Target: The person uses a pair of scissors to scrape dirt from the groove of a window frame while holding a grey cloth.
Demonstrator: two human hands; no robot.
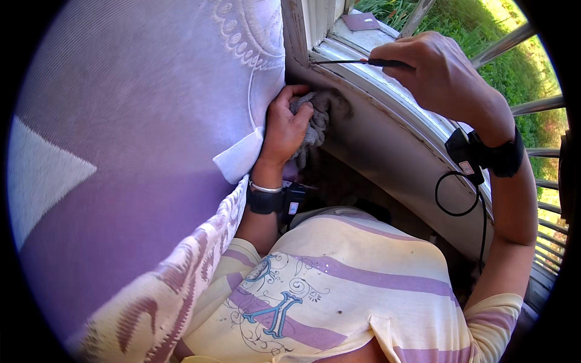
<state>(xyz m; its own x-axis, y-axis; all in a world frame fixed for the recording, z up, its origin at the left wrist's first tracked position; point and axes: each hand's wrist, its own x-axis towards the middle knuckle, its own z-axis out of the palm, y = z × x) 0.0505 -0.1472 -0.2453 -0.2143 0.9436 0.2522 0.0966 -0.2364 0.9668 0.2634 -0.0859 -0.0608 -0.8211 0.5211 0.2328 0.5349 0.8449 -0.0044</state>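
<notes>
My right hand [431, 77] grips the black handle of a thin screwdriver-like tool [345, 61]. Its slim shaft points left, and the tip meets the corner where the white window track [390, 93] joins the frame post [297, 34]. Lower down, my left hand [287, 125] clasps a crumpled grey rag [315, 120] against the wall [363, 109] below the sill. Dark smudges mark the wall beside the rag. Part of the rag is hidden behind my fingers and thumb.
A purple and white bedspread [150, 136] fills the left side, close against my left arm. Metal bars [501, 45] stand outside the window, with grass beyond. A small mauve card-like piece [361, 21] lies on the outer sill. A black cable [438, 195] loops from my right wrist device.
</notes>
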